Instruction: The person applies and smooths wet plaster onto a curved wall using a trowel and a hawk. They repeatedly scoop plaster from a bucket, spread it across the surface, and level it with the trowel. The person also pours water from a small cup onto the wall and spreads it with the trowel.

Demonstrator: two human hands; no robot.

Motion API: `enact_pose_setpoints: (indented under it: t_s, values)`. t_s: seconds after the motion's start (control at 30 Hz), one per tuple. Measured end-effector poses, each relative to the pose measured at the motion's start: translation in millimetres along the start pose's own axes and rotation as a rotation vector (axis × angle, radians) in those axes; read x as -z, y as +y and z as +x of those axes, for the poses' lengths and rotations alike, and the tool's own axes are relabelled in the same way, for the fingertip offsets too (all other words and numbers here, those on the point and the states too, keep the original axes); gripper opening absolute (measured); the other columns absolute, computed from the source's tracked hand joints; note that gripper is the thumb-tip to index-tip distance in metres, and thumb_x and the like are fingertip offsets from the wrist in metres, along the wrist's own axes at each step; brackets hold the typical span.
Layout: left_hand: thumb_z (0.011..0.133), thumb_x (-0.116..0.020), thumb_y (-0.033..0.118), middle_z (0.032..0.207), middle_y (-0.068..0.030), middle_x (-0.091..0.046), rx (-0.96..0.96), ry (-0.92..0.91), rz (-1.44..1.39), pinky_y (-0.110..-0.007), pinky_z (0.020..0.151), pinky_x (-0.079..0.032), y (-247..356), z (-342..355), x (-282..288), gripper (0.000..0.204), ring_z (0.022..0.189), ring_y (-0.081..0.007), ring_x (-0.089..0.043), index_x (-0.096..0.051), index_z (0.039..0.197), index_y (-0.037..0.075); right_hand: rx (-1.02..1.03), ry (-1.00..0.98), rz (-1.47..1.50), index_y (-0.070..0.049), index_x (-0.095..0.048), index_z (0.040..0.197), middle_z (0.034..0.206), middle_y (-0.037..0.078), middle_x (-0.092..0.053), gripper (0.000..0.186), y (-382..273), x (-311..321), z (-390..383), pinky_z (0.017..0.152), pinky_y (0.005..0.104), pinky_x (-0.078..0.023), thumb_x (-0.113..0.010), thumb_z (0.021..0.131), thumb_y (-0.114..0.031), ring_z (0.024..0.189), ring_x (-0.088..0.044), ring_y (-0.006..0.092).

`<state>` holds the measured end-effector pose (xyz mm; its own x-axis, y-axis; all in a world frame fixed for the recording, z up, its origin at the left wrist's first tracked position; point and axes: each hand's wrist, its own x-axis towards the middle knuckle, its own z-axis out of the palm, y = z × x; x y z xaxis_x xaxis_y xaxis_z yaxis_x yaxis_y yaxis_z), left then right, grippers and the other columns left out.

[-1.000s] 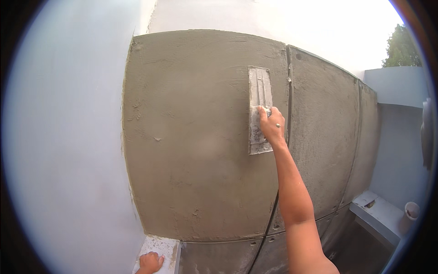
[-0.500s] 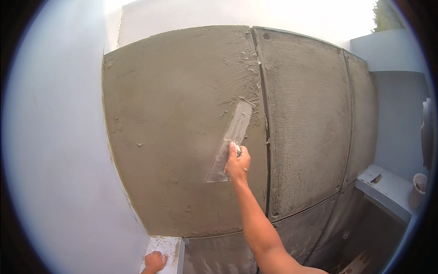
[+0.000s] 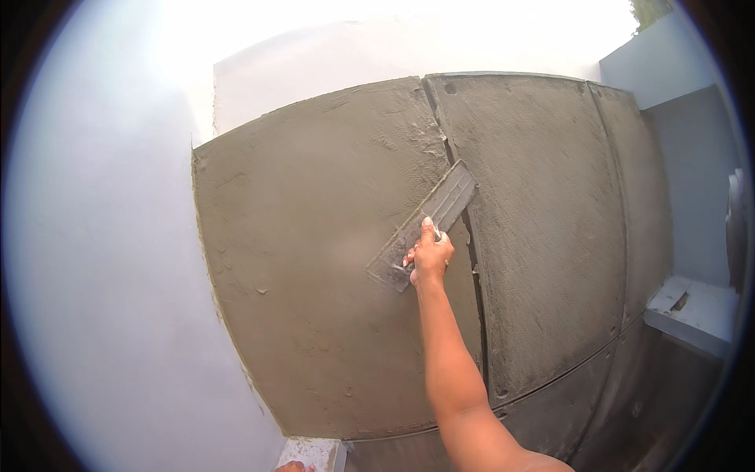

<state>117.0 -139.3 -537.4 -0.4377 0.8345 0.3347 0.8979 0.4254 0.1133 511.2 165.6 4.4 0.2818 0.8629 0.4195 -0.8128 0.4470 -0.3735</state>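
Note:
My right hand is closed round the handle of a rectangular plastering trowel, smeared with grey mortar. The blade lies slantwise against a panel of wet grey mortar, its upper end crossing the dark upright groove on the panel's right side. Rough ridges of mortar show along the groove above the blade. At the lower edge, only a sliver of my left hand shows, on a white ledge; its fingers are mostly cut off.
A smooth pale wall borders the mortar on the left. Right of the groove is a second grey panel with a rougher face. Another white ledge, holding a small brownish piece, juts out at the far right. A pale wall rises behind.
The trowel has moved right, over the groove, and turned to a flatter slant. The view has shifted, so the panels sit lower and my left hand has mostly left the picture.

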Motion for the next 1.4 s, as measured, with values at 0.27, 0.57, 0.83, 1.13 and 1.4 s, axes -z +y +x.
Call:
enact_pose_setpoints:
  t_s: [0.27,0.57,0.83,1.13,1.4]
  values:
    - [0.096,-0.052,0.051,0.094,-0.0236,-0.070,0.005,-0.004,-0.011,-0.056,0.079,-0.052,5.3,-1.3,1.9,0.053,0.087,-0.0441,-0.067,-0.069,0.088,0.003,-0.004,-0.135,-0.040,0.013,-0.040,0.133,0.068,0.007,-0.049,0.061,-64.7,-108.4,63.6,0.037,0.0360,-0.040,-0.067,0.099,-0.029,0.043,-0.045,0.0163]
    - [0.097,-0.051,0.053,0.102,-0.0237,-0.070,0.097,-0.105,-0.050,-0.055,0.086,-0.051,21.8,-9.0,24.2,0.053,0.097,-0.0421,-0.067,-0.069,0.097,0.003,0.024,-0.239,-0.280,0.011,-0.050,0.116,0.075,0.012,-0.054,0.047,-116.6,-196.0,107.9,0.042,0.0413,-0.045,-0.068,0.099,-0.029,0.049,-0.049,0.0182]
    - [0.097,-0.050,0.052,0.102,-0.0234,-0.070,0.057,-0.057,-0.010,-0.056,0.085,-0.051,13.5,-9.6,16.6,0.053,0.096,-0.0426,-0.067,-0.070,0.098,0.003,0.386,-0.540,-1.041,0.009,-0.065,0.105,0.082,0.017,-0.068,0.046,-113.9,-168.5,74.2,0.055,0.0404,-0.053,-0.066,0.098,-0.037,0.061,-0.066,0.0232]
    - [0.096,-0.052,0.051,0.100,-0.0237,-0.070,0.096,-0.080,-0.040,-0.055,0.084,-0.052,22.3,-11.6,28.7,0.052,0.094,-0.0430,-0.067,-0.070,0.095,0.002,0.427,-0.271,-1.170,0.008,-0.071,0.098,0.094,0.022,-0.073,0.047,-146.0,-145.3,130.8,0.071,0.0435,-0.059,-0.059,0.101,-0.038,0.076,-0.073,0.0295]
    - [0.096,-0.053,0.051,0.096,-0.0238,-0.070,0.054,-0.027,-0.038,-0.054,0.081,-0.053,7.4,-12.0,4.3,0.051,0.090,-0.0431,-0.067,-0.070,0.091,0.003,0.402,-0.595,-1.289,0.012,-0.070,0.095,0.080,0.021,-0.072,0.052,-101.6,-177.9,92.2,0.067,0.0423,-0.059,-0.059,0.101,-0.038,0.068,-0.073,0.0296]
